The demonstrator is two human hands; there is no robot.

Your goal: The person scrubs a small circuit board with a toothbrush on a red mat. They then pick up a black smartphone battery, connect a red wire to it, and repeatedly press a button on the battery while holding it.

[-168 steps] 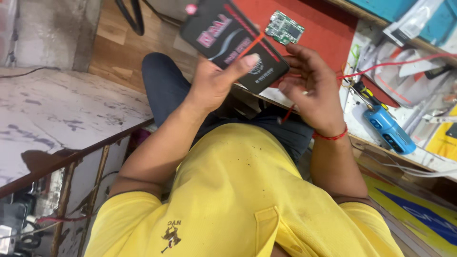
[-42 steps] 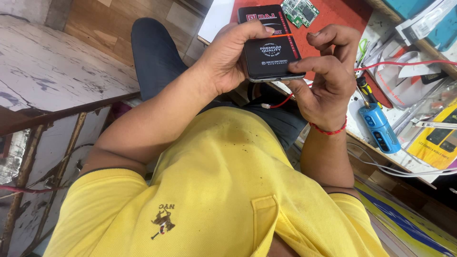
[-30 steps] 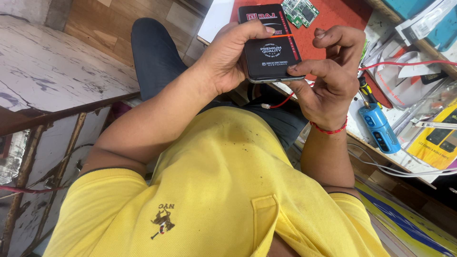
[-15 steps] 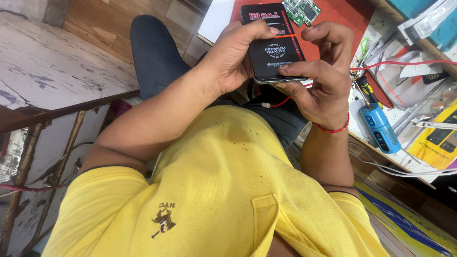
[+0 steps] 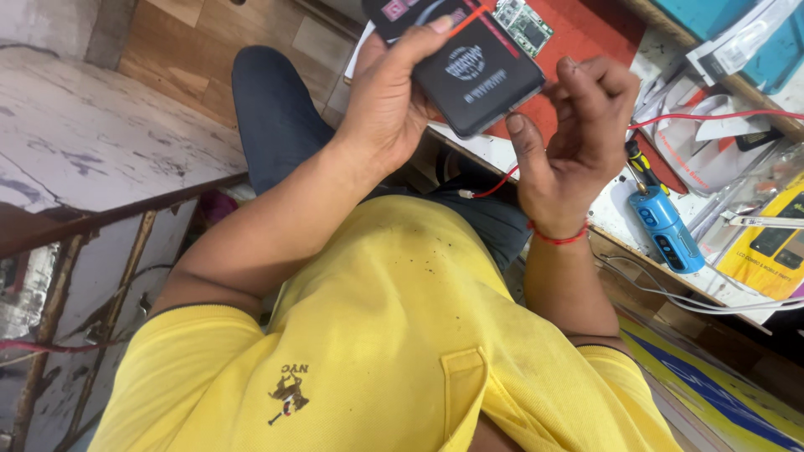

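Note:
My left hand (image 5: 389,105) grips a flat black phone-like device (image 5: 477,71) with a red strip along one edge, tilted up over the bench edge. My right hand (image 5: 578,125) is beside it with fingers loosely curled and apart; only its thumb touches the device's lower corner. There is a red thread band on that wrist. A thin red wire (image 5: 490,186) hangs below the device, between my hands.
A small green circuit board (image 5: 523,21) lies on a red mat (image 5: 590,38). To the right are a blue cylindrical tool (image 5: 667,232), a screwdriver (image 5: 636,157), white cables and a yellow box (image 5: 770,243). A worn white table (image 5: 100,159) stands on the left.
The device has been lifted and tilted away from me. My right hand's fingers have come off it, leaving only the thumb at its corner; the left hand still holds it.

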